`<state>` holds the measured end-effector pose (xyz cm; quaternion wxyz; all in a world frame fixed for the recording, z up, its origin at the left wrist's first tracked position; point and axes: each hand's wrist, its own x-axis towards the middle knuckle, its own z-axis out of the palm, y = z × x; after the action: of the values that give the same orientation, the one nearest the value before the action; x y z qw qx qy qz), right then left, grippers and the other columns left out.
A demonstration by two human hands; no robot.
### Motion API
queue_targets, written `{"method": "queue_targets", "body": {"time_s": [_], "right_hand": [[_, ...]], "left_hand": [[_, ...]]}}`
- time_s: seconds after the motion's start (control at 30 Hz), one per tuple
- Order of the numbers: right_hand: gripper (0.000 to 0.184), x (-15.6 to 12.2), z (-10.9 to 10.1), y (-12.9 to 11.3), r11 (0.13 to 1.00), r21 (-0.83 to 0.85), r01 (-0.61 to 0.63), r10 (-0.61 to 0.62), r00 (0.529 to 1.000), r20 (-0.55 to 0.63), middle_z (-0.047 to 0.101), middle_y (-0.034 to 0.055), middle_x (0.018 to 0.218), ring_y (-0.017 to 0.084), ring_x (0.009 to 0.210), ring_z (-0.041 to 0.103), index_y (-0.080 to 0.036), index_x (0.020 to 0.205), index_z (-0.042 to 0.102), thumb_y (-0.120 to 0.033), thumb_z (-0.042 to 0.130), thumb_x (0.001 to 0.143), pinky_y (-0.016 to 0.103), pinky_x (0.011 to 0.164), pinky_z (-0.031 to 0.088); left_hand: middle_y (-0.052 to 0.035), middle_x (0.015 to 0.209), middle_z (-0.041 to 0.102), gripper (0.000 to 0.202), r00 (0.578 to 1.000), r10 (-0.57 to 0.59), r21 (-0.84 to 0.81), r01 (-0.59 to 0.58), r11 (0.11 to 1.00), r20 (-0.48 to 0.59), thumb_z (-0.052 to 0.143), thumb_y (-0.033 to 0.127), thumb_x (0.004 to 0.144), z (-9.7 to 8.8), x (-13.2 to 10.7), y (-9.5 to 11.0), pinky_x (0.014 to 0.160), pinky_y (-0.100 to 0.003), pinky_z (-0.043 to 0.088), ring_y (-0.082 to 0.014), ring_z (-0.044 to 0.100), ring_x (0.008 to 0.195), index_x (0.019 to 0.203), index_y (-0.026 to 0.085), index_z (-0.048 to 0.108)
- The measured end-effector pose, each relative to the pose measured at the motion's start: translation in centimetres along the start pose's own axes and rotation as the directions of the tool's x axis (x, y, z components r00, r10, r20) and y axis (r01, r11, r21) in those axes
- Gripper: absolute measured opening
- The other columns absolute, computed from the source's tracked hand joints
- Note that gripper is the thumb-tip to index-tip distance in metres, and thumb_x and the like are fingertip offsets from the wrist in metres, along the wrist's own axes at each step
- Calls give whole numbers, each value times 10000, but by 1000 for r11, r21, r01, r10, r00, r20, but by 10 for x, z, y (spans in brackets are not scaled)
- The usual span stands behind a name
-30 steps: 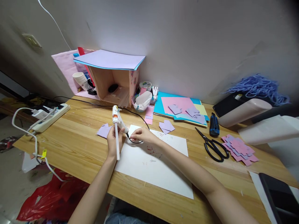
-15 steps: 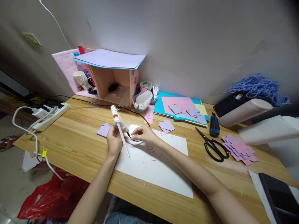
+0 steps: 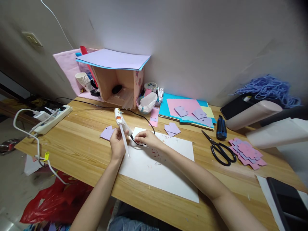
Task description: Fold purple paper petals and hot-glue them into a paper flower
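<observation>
My left hand [image 3: 117, 143] is closed around a white hot glue gun [image 3: 120, 121], with a clear glue stick [image 3: 125, 144] sticking out of its back toward me. The gun's nozzle points away, toward the wall. My right hand [image 3: 146, 139] pinches the gun's black cord [image 3: 141, 119] near where it leaves the handle. Both hands hover over the far left corner of a white sheet [image 3: 158, 166] lying on the wooden table [image 3: 79, 150]. A few lilac paper pieces [image 3: 107, 132] lie just left of my left hand.
Black scissors [image 3: 219, 150], a blue utility knife [image 3: 220, 127] and a pile of pink and lilac cut shapes [image 3: 246, 154] lie to the right. Coloured paper sheets [image 3: 186, 110], a wooden box [image 3: 117, 81] and a power strip [image 3: 51, 118] stand further back and left.
The glue stick's near end has swung from pointing at me toward the right, then drawn back a little. My right hand has stayed at the cord.
</observation>
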<state>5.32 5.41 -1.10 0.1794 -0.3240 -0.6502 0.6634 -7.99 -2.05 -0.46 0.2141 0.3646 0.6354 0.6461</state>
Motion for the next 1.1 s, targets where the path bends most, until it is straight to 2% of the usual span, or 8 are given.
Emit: {"method": "queue_targets", "body": {"time_s": [0.27, 0.37, 0.5, 0.67, 0.8, 0.93, 1.03, 1.1], "right_hand": [[162, -2, -6, -4, 987, 150, -53, 65, 995, -80, 669, 48, 778, 94, 639, 595, -127, 714, 638, -269, 560, 726, 221, 639, 462], [189, -4, -6, -4, 997, 66, -27, 32, 996, -77, 680, 54, 784, 99, 640, 595, -124, 755, 662, -295, 594, 714, 227, 642, 461], [248, -6, 1, -1, 998, -53, 30, -30, 1000, -4, 695, 54, 764, 132, 664, 609, -130, 780, 698, -334, 688, 640, 238, 638, 457], [143, -7, 12, -3, 972, -228, 60, -90, 988, -123, 694, 43, 676, 141, 612, 604, -143, 691, 714, -275, 663, 674, 227, 568, 425], [95, -14, 18, -10, 891, -441, 109, -227, 948, -224, 680, 32, 646, 133, 595, 585, -156, 650, 697, -196, 633, 708, 226, 565, 396], [133, -22, 22, -11, 739, -642, 205, -420, 885, -201, 653, 42, 669, 135, 615, 565, -152, 647, 647, -164, 576, 758, 234, 577, 384], [148, -26, 26, -7, 691, -665, 284, -519, 834, -184, 634, 51, 682, 144, 633, 560, -146, 669, 625, -174, 535, 783, 248, 592, 400], [146, -27, 27, -4, 730, -600, 327, -542, 812, -216, 636, 51, 703, 147, 660, 569, -152, 690, 622, -189, 522, 790, 254, 617, 424]], "left_hand": [[-18, 737, 587, 270, 1000, 1, -5, -2, 1000, -15, 644, 387, 697, 0, 0, 0, 663, -230, 436, -137, 547, 691, 808, 152, 570], [-18, 717, 583, 279, 1000, 0, -13, 0, 1000, -30, 659, 387, 684, 0, 0, 3, 641, -223, 436, -136, 546, 682, 795, 146, 571], [-16, 693, 570, 279, 999, 4, -23, -5, 1000, -37, 671, 383, 677, 1, -1, 7, 598, -211, 431, -124, 533, 649, 771, 139, 571], [-12, 693, 564, 261, 999, 6, -83, -9, 997, -33, 684, 350, 669, 2, -2, 4, 607, -214, 449, -122, 545, 651, 772, 144, 561], [-34, 779, 598, 257, 999, -9, -135, 3, 991, -42, 688, 316, 665, 2, -2, -4, 708, -255, 478, -142, 585, 742, 812, 145, 565], [-37, 793, 602, 262, 997, 6, -115, -15, 993, -76, 685, 307, 671, 1, -1, -8, 732, -264, 482, -139, 592, 754, 832, 139, 564], [-33, 784, 607, 265, 995, 16, -114, -27, 993, -101, 683, 317, 674, 0, 0, -6, 718, -259, 482, -137, 596, 746, 834, 142, 563], [-30, 781, 609, 261, 993, 14, -117, -27, 993, -114, 682, 318, 675, 0, 0, -5, 707, -251, 478, -133, 595, 739, 831, 144, 565]]}}
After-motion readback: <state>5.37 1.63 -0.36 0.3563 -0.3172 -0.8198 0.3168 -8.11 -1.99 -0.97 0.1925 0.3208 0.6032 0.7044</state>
